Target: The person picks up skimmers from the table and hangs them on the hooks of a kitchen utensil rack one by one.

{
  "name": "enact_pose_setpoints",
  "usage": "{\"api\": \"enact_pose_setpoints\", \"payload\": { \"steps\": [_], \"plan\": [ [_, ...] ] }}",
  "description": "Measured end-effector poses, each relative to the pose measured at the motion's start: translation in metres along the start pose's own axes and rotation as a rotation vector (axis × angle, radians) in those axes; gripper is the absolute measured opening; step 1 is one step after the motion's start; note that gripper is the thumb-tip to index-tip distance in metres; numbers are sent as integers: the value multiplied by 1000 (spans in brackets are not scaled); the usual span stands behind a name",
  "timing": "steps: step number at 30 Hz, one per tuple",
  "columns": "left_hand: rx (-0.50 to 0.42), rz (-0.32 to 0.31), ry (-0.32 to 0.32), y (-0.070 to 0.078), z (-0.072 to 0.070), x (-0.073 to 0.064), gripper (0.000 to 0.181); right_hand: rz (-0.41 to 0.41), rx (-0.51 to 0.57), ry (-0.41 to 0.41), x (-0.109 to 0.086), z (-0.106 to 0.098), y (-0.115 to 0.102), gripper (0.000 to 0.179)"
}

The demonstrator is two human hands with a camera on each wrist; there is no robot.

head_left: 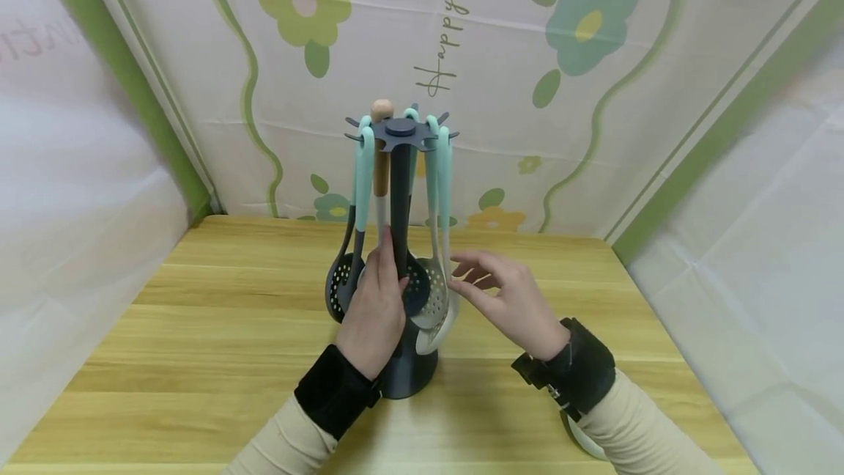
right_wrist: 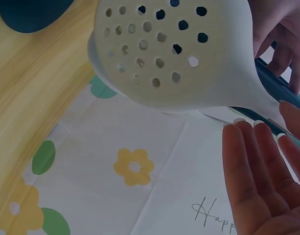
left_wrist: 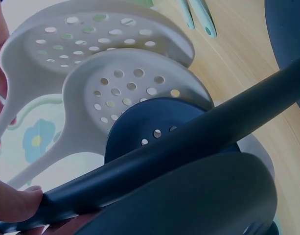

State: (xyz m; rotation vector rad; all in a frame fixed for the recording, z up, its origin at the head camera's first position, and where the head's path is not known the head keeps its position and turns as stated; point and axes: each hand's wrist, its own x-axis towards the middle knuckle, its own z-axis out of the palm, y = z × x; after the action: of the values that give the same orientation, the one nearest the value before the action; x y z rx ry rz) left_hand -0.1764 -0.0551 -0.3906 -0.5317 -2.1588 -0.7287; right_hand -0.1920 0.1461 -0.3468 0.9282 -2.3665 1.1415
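Note:
A dark utensil stand stands upright on the table with several kitchen tools hanging from its top hooks. My left hand grips its pole, with the thumb against the pole in the left wrist view. On the right side hang two white slotted spoons with teal handles; the outer slotted spoon is nearest my right hand. That hand's fingers are extended, and its thumb is at the spoon's neck. A dark slotted spoon hangs behind the pole.
Left of the pole hang dark tools with teal handles and one tool with a wooden handle. A pale object lies partly hidden under the right forearm. Teal handles lie on the wooden table. Printed fabric walls surround the table.

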Motion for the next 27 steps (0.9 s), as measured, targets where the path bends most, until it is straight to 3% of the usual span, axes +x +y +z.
{"api": "enact_pose_setpoints", "payload": {
  "steps": [8,27],
  "plan": [
    [-3,-12,-12,1,0,0,78,54,-61,-25,-7,-3,14,36],
    [14,-9,0,2,0,0,75,296,-295,-167,-29,-8,50,39]
  ]
}}
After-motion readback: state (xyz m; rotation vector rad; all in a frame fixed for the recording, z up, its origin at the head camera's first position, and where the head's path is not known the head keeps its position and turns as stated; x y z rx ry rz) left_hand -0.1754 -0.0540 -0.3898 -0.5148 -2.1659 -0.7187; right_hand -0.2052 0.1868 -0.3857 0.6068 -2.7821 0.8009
